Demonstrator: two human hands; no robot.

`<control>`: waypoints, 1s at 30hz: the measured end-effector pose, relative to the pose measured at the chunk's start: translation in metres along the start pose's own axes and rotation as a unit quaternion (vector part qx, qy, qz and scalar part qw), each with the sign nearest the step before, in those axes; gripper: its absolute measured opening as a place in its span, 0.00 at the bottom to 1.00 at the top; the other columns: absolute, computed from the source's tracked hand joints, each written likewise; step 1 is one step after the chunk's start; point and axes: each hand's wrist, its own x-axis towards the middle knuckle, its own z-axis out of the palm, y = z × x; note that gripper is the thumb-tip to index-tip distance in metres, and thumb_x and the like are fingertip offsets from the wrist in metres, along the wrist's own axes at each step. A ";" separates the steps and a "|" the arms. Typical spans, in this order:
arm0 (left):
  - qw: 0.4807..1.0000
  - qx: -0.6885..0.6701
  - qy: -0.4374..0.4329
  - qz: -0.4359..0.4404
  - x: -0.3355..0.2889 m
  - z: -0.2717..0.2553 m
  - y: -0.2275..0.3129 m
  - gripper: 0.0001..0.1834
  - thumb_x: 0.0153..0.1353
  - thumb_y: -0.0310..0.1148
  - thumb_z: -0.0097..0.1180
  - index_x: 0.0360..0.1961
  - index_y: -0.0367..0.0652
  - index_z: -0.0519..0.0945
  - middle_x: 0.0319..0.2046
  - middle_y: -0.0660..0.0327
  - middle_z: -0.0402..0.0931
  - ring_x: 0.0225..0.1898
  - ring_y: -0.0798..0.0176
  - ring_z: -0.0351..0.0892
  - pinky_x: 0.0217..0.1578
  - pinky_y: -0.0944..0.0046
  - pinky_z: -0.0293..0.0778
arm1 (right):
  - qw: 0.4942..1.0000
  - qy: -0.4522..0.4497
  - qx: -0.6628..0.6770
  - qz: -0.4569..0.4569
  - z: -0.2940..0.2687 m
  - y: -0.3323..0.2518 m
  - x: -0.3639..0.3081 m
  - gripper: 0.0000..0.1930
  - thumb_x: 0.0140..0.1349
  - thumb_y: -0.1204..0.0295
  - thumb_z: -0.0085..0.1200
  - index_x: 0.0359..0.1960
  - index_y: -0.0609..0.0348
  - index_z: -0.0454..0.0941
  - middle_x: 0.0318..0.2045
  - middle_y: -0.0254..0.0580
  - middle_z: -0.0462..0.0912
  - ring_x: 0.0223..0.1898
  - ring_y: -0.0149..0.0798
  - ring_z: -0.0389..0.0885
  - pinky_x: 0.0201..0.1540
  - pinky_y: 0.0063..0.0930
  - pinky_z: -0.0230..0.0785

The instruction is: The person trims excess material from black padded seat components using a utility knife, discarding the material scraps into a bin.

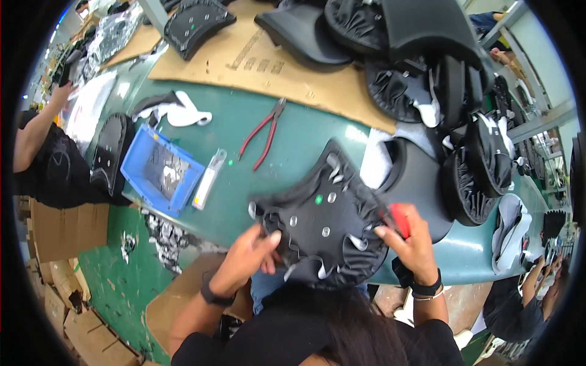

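A black padded seat panel lies underside up at the table's near edge. Its cover is gathered in folds round the rim, with white-edged fabric showing, and its flat base has several metal fittings and a green dot. My left hand is closed on its left edge, thumb on top. At the right edge my right hand is closed round a red-handled tool, its thumb against the gathered cover. The tool's working end is blurred, so its kind does not show.
Red-handled pliers, a blue bin with small bits and a clear-and-white strip lie on the green table. Black padded panels pile up at right and on cardboard behind. Other people stand left and right.
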 end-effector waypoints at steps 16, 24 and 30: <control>0.689 0.580 -0.024 0.434 -0.015 0.059 0.003 0.24 0.59 0.34 0.59 0.56 0.38 0.76 0.52 0.56 0.75 0.58 0.55 0.72 0.58 0.55 0.67 | 0.969 -0.131 -0.162 -0.133 0.010 -0.005 -0.012 0.29 0.55 0.79 0.60 0.61 0.47 0.73 0.22 0.40 0.72 0.20 0.41 0.75 0.21 0.36 0.67; 0.702 0.552 -0.012 0.450 -0.009 0.059 0.005 0.21 0.57 0.30 0.56 0.53 0.37 0.79 0.47 0.56 0.77 0.54 0.56 0.76 0.58 0.55 0.70 | 0.905 -0.305 -0.270 -0.123 0.004 -0.025 0.007 0.34 0.56 0.80 0.50 0.66 0.41 0.66 0.22 0.46 0.68 0.21 0.48 0.76 0.22 0.39 0.70; 0.679 0.553 -0.008 0.483 -0.002 0.059 0.023 0.21 0.55 0.33 0.50 0.49 0.35 0.78 0.40 0.56 0.76 0.49 0.59 0.75 0.48 0.60 0.73 | 0.907 -0.319 -0.274 -0.010 -0.027 -0.018 -0.052 0.31 0.57 0.78 0.50 0.65 0.42 0.67 0.22 0.48 0.70 0.19 0.48 0.75 0.20 0.38 0.68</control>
